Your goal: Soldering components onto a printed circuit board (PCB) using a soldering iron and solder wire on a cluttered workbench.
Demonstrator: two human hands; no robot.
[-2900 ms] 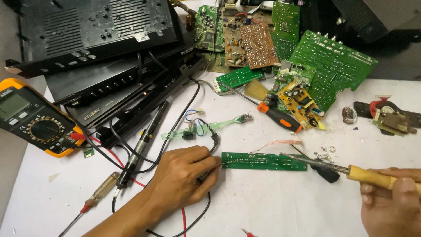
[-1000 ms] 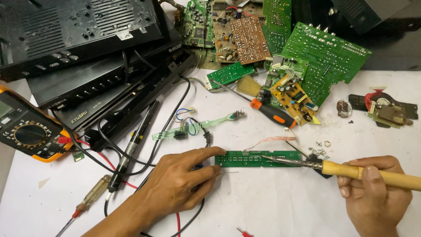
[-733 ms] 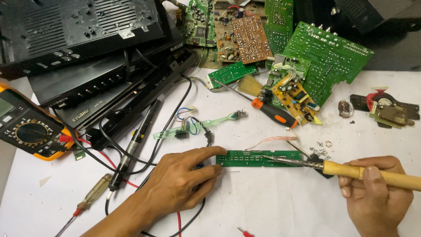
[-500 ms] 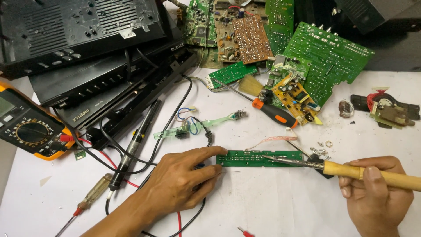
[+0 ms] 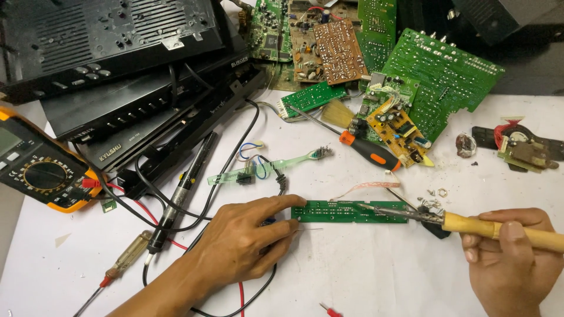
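A long narrow green circuit board (image 5: 346,212) lies flat on the white table (image 5: 364,276). My left hand (image 5: 244,240) rests beside its left end, fingertips touching it and pinching a thin solder wire (image 5: 310,229). My right hand (image 5: 514,258) grips a soldering iron with a wooden handle (image 5: 499,228). Its metal tip (image 5: 367,206) lies on the board's right half.
A yellow multimeter (image 5: 41,170) with red and black leads sits at left. Black device casings (image 5: 117,76) fill the top left. Several green circuit boards (image 5: 435,76) pile up at the top. An orange-handled screwdriver (image 5: 367,151), a green toothbrush (image 5: 264,167) and small screws (image 5: 435,194) lie nearby.
My right hand brought the soldering iron in from the right and set its tip on the narrow board. For the last second both hands stay almost still.
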